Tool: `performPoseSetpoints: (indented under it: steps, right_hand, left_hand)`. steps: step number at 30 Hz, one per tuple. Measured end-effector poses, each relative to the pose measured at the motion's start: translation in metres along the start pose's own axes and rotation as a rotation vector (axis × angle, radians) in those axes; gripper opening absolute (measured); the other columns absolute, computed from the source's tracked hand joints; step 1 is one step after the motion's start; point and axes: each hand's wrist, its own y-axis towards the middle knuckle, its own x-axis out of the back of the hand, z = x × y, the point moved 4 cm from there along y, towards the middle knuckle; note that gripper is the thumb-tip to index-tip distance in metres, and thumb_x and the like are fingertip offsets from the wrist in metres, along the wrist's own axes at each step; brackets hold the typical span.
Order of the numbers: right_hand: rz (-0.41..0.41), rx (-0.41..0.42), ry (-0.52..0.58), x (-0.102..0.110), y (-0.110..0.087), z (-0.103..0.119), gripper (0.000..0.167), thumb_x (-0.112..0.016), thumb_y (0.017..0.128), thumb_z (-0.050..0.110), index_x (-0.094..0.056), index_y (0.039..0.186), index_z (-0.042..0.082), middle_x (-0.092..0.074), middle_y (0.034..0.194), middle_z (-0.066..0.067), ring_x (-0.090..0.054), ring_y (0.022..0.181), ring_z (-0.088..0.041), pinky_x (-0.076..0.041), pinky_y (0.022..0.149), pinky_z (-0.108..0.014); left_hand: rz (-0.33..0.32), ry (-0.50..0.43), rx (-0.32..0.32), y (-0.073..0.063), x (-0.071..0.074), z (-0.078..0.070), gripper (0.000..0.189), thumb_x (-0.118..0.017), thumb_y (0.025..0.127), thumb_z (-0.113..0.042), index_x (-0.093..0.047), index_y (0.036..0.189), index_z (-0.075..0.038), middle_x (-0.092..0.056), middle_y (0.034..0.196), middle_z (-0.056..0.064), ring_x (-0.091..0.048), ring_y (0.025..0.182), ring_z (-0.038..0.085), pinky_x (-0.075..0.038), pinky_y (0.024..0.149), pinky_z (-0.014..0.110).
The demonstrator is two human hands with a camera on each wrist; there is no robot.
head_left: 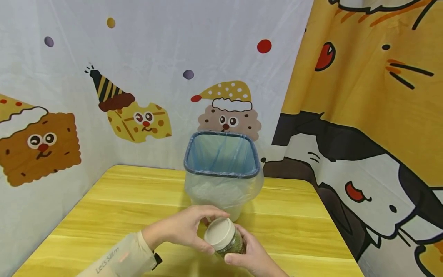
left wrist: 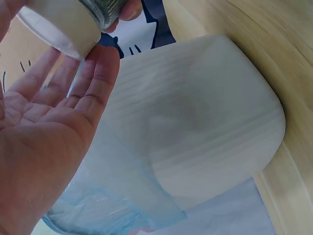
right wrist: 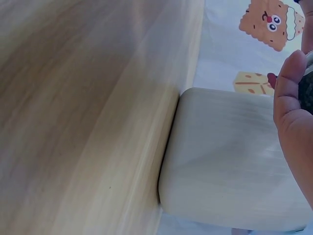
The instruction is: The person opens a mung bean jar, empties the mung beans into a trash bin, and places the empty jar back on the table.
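Note:
A small clear jar point(head_left: 234, 244) of green contents, with a pale lid point(head_left: 219, 232), is tilted above the table in front of the bin. My right hand point(head_left: 252, 251) grips the jar's body, thumb on the near side. Around the lid's edge, my left hand point(head_left: 185, 227) has its thumb on the near side and its fingers on the far side. The left wrist view shows the lid point(left wrist: 68, 24) against the fingertips. Only part of the dark-looking jar point(right wrist: 307, 90) appears in the right wrist view, at its right edge.
Behind the hands stands a pale bin with a blue rim point(head_left: 221, 174), lined with a clear bluish bag point(head_left: 218, 188). It rests on a yellow wood-grain table point(head_left: 138, 204). Cartoon-printed cloth point(head_left: 149, 50) hangs at the back and both sides.

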Motion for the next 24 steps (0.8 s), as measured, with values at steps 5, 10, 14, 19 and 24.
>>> performPoseSetpoints:
  steps: [5, 10, 14, 19, 24]
  right_hand:
    - [-0.024, 0.014, 0.004, 0.0008, -0.0006, 0.0001, 0.081, -0.073, 0.101, 0.02, -0.029, 0.165, 0.0, -0.062, 0.147, -0.01, -0.066, 0.127, -0.023, -0.059, 0.102, -0.033]
    - [-0.036, 0.015, -0.005, 0.0015, -0.0012, 0.0, 0.081, -0.074, 0.1, 0.019, -0.029, 0.164, -0.001, -0.062, 0.146, -0.011, -0.065, 0.127, -0.023, -0.059, 0.102, -0.032]
    - [-0.036, 0.013, -0.004, 0.0022, -0.001, -0.0005, 0.08, -0.073, 0.101, 0.02, -0.029, 0.164, 0.0, -0.061, 0.147, -0.011, -0.066, 0.127, -0.023, -0.059, 0.102, -0.032]
    - [-0.042, 0.023, -0.008, 0.0026, -0.0007, -0.0014, 0.081, -0.074, 0.1, 0.019, -0.029, 0.164, 0.0, -0.061, 0.147, -0.011, -0.066, 0.127, -0.022, -0.059, 0.103, -0.031]
    - [-0.04, 0.042, -0.011, 0.0018, -0.0014, -0.0008, 0.081, -0.075, 0.099, 0.019, -0.03, 0.163, -0.003, -0.062, 0.146, -0.01, -0.066, 0.127, -0.021, -0.058, 0.104, -0.03]
  left_hand:
    - [-0.071, -0.026, 0.046, 0.0017, -0.0006, 0.0017, 0.073, -0.093, 0.082, -0.03, -0.063, 0.147, -0.017, -0.072, 0.127, 0.0, -0.065, 0.098, 0.003, -0.06, 0.086, 0.025]
    - [-0.115, -0.016, 0.076, 0.0027, -0.0015, 0.0028, 0.071, -0.094, 0.079, -0.033, -0.066, 0.142, -0.015, -0.073, 0.119, -0.001, -0.064, 0.087, 0.002, -0.06, 0.079, 0.023]
    - [-0.123, -0.019, 0.077, 0.0032, -0.002, 0.0029, 0.071, -0.095, 0.079, -0.033, -0.067, 0.141, -0.015, -0.073, 0.116, -0.001, -0.064, 0.084, 0.002, -0.059, 0.077, 0.022]
    - [-0.123, -0.022, 0.079, 0.0033, -0.0022, 0.0038, 0.07, -0.094, 0.08, -0.034, -0.066, 0.142, -0.015, -0.073, 0.117, -0.001, -0.064, 0.084, 0.002, -0.059, 0.076, 0.022]
    - [-0.132, -0.007, 0.067, 0.0035, -0.0026, 0.0038, 0.071, -0.095, 0.079, -0.034, -0.067, 0.141, -0.014, -0.073, 0.117, -0.001, -0.064, 0.084, 0.001, -0.059, 0.075, 0.022]
